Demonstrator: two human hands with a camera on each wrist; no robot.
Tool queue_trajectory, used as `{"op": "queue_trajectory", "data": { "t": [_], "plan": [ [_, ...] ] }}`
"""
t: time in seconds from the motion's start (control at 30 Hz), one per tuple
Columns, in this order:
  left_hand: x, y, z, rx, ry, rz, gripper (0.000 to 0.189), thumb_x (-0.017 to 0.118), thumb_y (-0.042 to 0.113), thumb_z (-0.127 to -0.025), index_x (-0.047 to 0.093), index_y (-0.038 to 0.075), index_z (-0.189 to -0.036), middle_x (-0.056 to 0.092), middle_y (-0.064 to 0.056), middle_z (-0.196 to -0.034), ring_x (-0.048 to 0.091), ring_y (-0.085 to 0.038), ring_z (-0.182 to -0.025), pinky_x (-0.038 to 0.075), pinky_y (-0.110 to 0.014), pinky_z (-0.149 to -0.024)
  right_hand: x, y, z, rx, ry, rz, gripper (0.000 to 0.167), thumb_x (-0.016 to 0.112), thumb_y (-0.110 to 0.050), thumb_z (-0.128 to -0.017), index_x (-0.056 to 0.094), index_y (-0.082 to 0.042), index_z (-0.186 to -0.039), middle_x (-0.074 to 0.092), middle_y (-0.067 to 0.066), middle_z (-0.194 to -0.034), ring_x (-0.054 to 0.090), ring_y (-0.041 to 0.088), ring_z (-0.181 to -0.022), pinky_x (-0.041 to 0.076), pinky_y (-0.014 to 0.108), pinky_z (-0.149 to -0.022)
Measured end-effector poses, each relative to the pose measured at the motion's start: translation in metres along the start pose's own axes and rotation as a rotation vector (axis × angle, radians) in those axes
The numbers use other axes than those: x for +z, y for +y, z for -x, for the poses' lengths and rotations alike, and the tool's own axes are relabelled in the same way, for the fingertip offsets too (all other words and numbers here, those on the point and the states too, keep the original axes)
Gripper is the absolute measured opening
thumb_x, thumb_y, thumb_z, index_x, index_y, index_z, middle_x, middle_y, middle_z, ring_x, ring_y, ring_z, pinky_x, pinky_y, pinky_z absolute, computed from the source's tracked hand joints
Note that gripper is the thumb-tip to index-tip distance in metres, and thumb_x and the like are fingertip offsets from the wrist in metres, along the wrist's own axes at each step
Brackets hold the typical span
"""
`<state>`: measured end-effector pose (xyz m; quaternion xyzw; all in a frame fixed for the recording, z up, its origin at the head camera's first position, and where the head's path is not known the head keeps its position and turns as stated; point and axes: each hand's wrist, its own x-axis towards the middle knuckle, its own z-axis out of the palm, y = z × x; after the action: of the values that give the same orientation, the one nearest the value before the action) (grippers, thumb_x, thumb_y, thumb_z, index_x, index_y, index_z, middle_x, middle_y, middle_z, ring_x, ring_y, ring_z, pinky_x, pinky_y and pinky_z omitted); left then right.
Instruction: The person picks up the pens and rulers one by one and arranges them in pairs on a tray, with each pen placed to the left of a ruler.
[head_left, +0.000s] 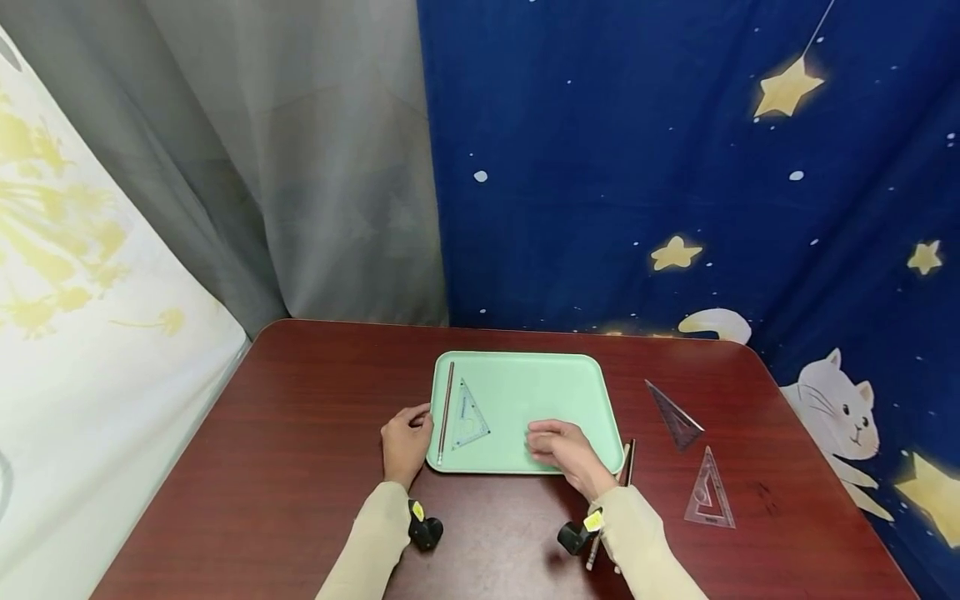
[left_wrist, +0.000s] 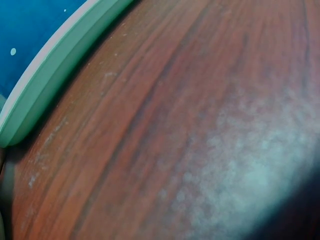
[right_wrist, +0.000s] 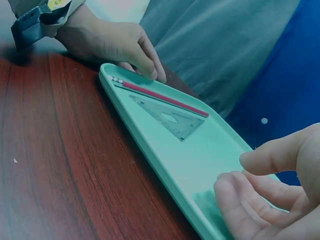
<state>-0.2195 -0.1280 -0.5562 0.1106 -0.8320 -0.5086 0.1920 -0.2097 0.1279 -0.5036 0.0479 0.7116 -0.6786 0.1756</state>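
A mint-green tray (head_left: 540, 392) lies on the table. At its left side are a red pencil (head_left: 446, 412) and a clear set square (head_left: 470, 419), side by side. My left hand (head_left: 406, 442) holds the tray's left rim near the front corner; in the right wrist view its thumb and fingers (right_wrist: 159, 70) meet at the rim. Over the front right part of the tray is my right hand (head_left: 564, 452), fingers loosely bent, with nothing between thumb and fingertips (right_wrist: 228, 192). In the left wrist view only the tray's edge (left_wrist: 55, 75) and bare wood show clearly.
Right of the tray, a dark-looking set square (head_left: 678, 421) and a clear set square (head_left: 708, 496) lie on the brown table (head_left: 300, 467). Pencils (head_left: 630, 458) lie partly hidden beneath the right forearm. Curtains (head_left: 570, 167) hang behind the table.
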Motion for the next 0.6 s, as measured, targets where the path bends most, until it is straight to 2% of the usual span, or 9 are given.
{"op": "queue_trajectory", "data": {
  "t": [0.23, 0.4, 0.6],
  "plan": [
    [-0.002, -0.001, -0.001, -0.002, -0.009, -0.013, 0.021, 0.062, 0.013, -0.089, 0.074, 0.009, -0.106, 0.071, -0.005, -0.087, 0.066, -0.016, -0.076, 0.052, -0.025, -0.064, -0.010, -0.001, 0.011, -0.022, -0.071, -0.013, 0.044, 0.057, -0.001, -0.089, 0.046, 0.018, -0.127, 0.065, 0.018, -0.106, 0.065, 0.013, -0.088, 0.054, 0.028, -0.079],
    [-0.003, 0.002, -0.001, -0.005, -0.011, -0.015, 0.021, 0.062, 0.011, -0.089, 0.074, 0.009, -0.106, 0.071, -0.007, -0.088, 0.067, -0.017, -0.077, 0.052, -0.026, -0.065, -0.018, -0.001, 0.022, -0.020, -0.080, -0.022, 0.045, 0.056, -0.002, -0.090, 0.043, 0.018, -0.129, 0.065, 0.015, -0.106, 0.064, 0.013, -0.088, 0.054, 0.026, -0.078],
    [-0.002, 0.002, -0.001, 0.001, 0.001, -0.016, 0.020, 0.063, 0.011, -0.088, 0.075, 0.009, -0.105, 0.071, -0.006, -0.086, 0.067, -0.016, -0.075, 0.053, -0.026, -0.065, -0.031, 0.004, 0.037, -0.006, -0.086, -0.074, 0.047, 0.056, -0.001, -0.089, 0.040, 0.020, -0.128, 0.066, 0.002, -0.094, 0.063, 0.009, -0.080, 0.053, 0.022, -0.073]
  ]
}}
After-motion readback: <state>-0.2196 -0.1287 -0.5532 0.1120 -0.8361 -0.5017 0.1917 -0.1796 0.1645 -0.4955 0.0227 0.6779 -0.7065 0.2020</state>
